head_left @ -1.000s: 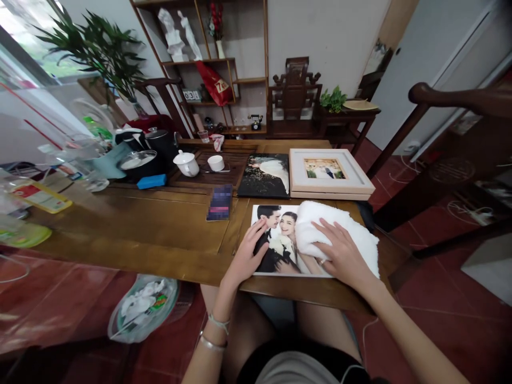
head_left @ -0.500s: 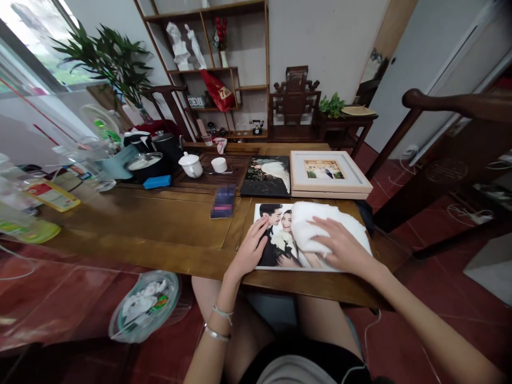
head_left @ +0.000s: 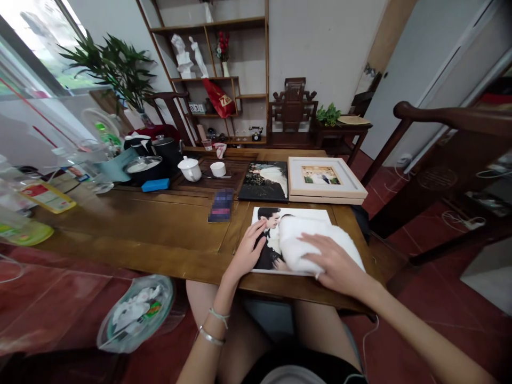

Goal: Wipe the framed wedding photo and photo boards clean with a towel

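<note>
White towel (head_left: 294, 240) lies over the middle and right of our photo panel (head_left: 266, 258) on the desk (head_left: 168, 234). Our right hand (head_left: 332, 261) rests on it, fingers loosely spread; left hand (head_left: 248, 250) touches panel's left side, fingers slightly parted.

Flat rectangular photo print (head_left: 267, 257) is patterned with a black suit on white. On print: plain white fluffy cloth (head_left: 295, 234). Beyond print: flat black panel (head_left: 264, 181), marked with a white shape; boxy pale pinkish-beige frame (head_left: 326, 193), matted in white. Left of print: bright-blue rectangular block (head_left: 156, 185).
</note>
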The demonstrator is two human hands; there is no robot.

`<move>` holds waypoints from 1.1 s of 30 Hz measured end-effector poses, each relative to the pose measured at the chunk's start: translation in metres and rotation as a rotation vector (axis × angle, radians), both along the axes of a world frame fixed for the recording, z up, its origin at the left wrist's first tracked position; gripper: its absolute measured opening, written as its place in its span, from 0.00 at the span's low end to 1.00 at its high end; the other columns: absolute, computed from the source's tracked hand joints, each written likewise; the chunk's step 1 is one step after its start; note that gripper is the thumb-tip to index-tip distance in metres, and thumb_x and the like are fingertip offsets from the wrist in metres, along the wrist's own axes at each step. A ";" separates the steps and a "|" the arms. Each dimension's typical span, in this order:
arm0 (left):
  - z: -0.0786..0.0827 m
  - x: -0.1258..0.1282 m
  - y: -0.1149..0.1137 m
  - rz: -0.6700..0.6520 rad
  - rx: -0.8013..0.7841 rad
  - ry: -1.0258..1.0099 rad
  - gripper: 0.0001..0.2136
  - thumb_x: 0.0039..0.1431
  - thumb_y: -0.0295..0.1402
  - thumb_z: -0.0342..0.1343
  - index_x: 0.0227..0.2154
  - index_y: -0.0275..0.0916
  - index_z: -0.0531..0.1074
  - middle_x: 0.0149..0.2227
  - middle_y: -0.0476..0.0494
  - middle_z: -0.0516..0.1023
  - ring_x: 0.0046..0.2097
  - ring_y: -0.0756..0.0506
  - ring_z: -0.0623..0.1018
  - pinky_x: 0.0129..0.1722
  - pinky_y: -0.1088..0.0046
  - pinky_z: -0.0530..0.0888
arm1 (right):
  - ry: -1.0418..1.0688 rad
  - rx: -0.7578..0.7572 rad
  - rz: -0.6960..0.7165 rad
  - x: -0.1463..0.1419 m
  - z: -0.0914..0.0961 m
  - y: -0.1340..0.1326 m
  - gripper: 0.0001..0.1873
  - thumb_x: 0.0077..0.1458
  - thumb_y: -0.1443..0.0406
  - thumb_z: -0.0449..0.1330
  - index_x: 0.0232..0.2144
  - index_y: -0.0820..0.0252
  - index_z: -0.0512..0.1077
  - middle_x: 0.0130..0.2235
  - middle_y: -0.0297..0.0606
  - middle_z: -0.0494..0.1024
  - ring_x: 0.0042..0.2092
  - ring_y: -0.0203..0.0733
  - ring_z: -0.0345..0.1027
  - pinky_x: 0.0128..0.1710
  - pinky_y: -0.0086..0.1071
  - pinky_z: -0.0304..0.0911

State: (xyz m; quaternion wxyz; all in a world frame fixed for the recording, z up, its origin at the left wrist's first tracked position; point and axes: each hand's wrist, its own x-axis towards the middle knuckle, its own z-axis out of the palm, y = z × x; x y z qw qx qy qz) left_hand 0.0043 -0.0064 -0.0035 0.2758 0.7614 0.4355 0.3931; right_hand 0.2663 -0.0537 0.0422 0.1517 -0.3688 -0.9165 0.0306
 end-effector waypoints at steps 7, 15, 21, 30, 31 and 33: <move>0.002 0.001 -0.003 0.004 0.021 0.038 0.20 0.65 0.33 0.46 0.59 0.44 0.61 0.63 0.40 0.60 0.65 0.44 0.59 0.64 0.55 0.55 | 0.010 0.123 -0.176 0.004 -0.008 0.059 0.21 0.46 0.73 0.58 0.44 0.56 0.75 0.60 0.48 0.65 0.64 0.59 0.48 0.59 0.61 0.44; 0.001 0.001 -0.004 0.002 0.028 0.021 0.20 0.65 0.33 0.45 0.59 0.46 0.61 0.63 0.41 0.60 0.65 0.43 0.58 0.65 0.55 0.54 | -0.030 0.034 0.113 -0.020 -0.007 -0.027 0.20 0.43 0.71 0.61 0.42 0.55 0.74 0.64 0.44 0.57 0.66 0.57 0.40 0.62 0.57 0.41; 0.003 0.001 -0.002 0.006 0.020 0.020 0.19 0.64 0.33 0.47 0.58 0.43 0.63 0.63 0.40 0.61 0.64 0.43 0.60 0.65 0.56 0.55 | 0.016 0.102 -0.091 0.009 -0.006 0.029 0.16 0.52 0.69 0.58 0.44 0.55 0.75 0.58 0.47 0.68 0.62 0.56 0.53 0.58 0.56 0.51; 0.005 -0.001 0.004 -0.004 0.035 0.033 0.19 0.63 0.32 0.48 0.57 0.43 0.65 0.62 0.40 0.62 0.64 0.43 0.61 0.64 0.54 0.55 | -0.027 0.149 -0.118 -0.004 -0.012 0.002 0.18 0.47 0.72 0.58 0.42 0.57 0.75 0.59 0.50 0.66 0.62 0.60 0.53 0.58 0.58 0.50; 0.004 -0.001 0.004 -0.004 0.039 0.028 0.19 0.63 0.32 0.48 0.57 0.43 0.65 0.62 0.40 0.63 0.64 0.43 0.61 0.64 0.54 0.56 | -0.032 0.137 -0.091 -0.007 -0.011 -0.008 0.19 0.45 0.72 0.59 0.42 0.57 0.75 0.59 0.49 0.65 0.63 0.60 0.51 0.58 0.58 0.49; 0.004 -0.001 0.004 -0.001 0.041 0.023 0.19 0.63 0.32 0.48 0.57 0.43 0.65 0.62 0.40 0.63 0.64 0.43 0.61 0.64 0.54 0.56 | -0.044 0.108 -0.042 -0.010 -0.006 -0.018 0.19 0.43 0.72 0.59 0.41 0.57 0.75 0.60 0.48 0.65 0.63 0.60 0.51 0.59 0.57 0.49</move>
